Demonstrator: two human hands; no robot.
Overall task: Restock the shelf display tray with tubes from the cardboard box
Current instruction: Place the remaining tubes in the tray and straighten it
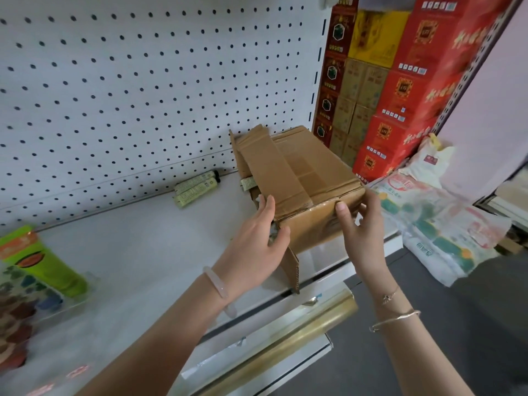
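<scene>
The cardboard box [303,178] lies on its side on the white shelf [148,252], its flaps loose at the left. My left hand [254,247] grips the box's near left corner, fingers curled over the edge. At the near right corner my right hand [360,227] holds the box, thumb on its front face. Two pale green tubes [195,187] lie flat by the pegboard, left of the box. Another tube end [248,182] peeks out beside the box. A clear display tray [74,295] at the far left holds a bright green tube [43,261].
White pegboard [143,95] backs the shelf. Red and yellow cartons [400,90] are stacked to the right, with plastic-wrapped packs [437,224] on the floor below them. A gold rail [285,338] runs along the lower shelf edge. Blurred red-brown items [14,324] sit at the bottom left.
</scene>
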